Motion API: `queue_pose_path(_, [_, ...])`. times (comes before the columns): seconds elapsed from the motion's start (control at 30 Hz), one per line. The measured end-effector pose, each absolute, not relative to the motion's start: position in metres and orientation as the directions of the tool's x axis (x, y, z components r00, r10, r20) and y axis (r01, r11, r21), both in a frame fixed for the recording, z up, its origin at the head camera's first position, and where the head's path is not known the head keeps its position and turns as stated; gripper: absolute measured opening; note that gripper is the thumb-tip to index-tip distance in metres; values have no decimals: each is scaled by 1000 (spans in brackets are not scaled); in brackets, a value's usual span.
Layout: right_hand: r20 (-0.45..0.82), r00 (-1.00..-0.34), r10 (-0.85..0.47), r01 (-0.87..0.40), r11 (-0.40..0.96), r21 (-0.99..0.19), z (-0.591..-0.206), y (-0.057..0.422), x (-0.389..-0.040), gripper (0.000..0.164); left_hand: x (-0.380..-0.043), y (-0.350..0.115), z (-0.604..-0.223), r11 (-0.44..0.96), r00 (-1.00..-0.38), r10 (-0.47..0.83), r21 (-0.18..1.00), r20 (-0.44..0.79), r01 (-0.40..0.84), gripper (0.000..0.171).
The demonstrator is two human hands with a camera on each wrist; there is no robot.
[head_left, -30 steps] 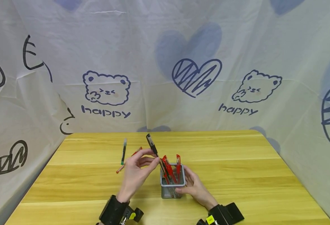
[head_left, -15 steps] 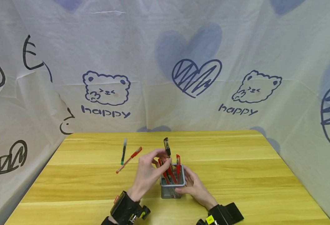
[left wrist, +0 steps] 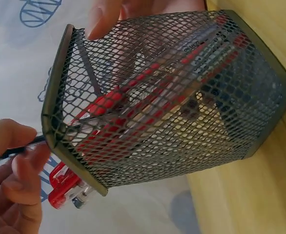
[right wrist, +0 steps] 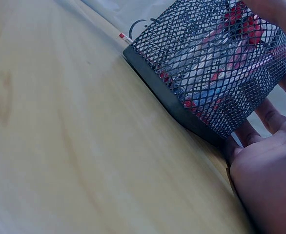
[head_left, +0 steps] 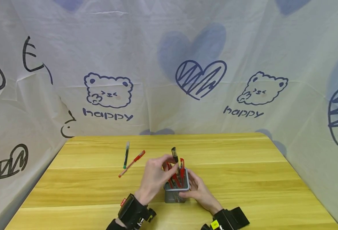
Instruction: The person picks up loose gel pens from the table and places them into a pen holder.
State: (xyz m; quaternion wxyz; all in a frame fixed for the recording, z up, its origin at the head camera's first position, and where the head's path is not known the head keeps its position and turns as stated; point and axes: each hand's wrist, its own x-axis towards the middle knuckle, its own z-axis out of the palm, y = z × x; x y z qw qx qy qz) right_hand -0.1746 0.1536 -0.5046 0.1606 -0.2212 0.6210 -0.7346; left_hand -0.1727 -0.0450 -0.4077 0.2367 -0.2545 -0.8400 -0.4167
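A black-capped pen (head_left: 175, 154) stands tilted over the mesh pen holder (head_left: 174, 195), its lower part inside. My left hand (head_left: 155, 174) pinches this pen between thumb and fingers at the holder's rim. Several red pens (head_left: 182, 169) lean in the holder, and their barrels show through the mesh in the left wrist view. My right hand (head_left: 200, 191) grips the holder's right side, thumb at the front and fingers round the back. Through the mesh in the right wrist view, pen ends (right wrist: 188, 103) rest near the holder's bottom.
On the wooden table (head_left: 243, 179), left of the holder, lie a red pen (head_left: 132, 163) and a green-ended pen (head_left: 126, 155). A printed cloth (head_left: 154, 105) hangs behind the table's far edge.
My left hand has moved right and brought the black-capped pen over the holder, then lowered it in. The red pen on the table is now fully uncovered. My right hand stays on the holder.
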Motion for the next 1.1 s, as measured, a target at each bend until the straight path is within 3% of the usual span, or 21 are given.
queue_pose_path(0.1, [124, -850, -513, -34, -181, -983, -504, 154, -175, 94, -171, -46, -405, 536, -750, 210, 568, 627, 624, 28])
queue_pose_path(0.2, [126, -850, -511, -30, -191, -981, -504, 154, -174, 96, -173, -52, -404, 518, -699, 124, 555, 704, 650, 41])
queue_pose_path(0.3, [131, -852, -506, -32, -199, -980, -504, 153, -173, 99, -182, -68, -411, 511, -674, 7, 577, 739, 637, 39])
queue_pose_path(0.33, [134, -854, -503, -36, -200, -979, -504, 153, -173, 99, -185, -76, -414, 520, -691, -20, 598, 722, 610, 36])
queue_pose_path(0.43, [140, -854, -502, -39, -206, -978, -505, 152, -173, 99, -194, -106, -431, 577, -822, -28, 681, 569, 451, 34])
queue_pose_path(0.57, [139, -853, -503, -40, -202, -979, -506, 153, -173, 98, -196, -137, -454, 710, -950, 59, 656, 307, 256, 42])
queue_pose_path(0.73, [142, -852, -504, -45, -200, -979, -509, 153, -175, 97, -192, -151, -468, 776, -977, 129, 596, 167, 205, 49])
queue_pose_path(1.1, [163, -852, -498, -67, -205, -976, -510, 153, -175, 94, -192, -156, -473, 774, -983, 167, 608, 72, 176, 60])
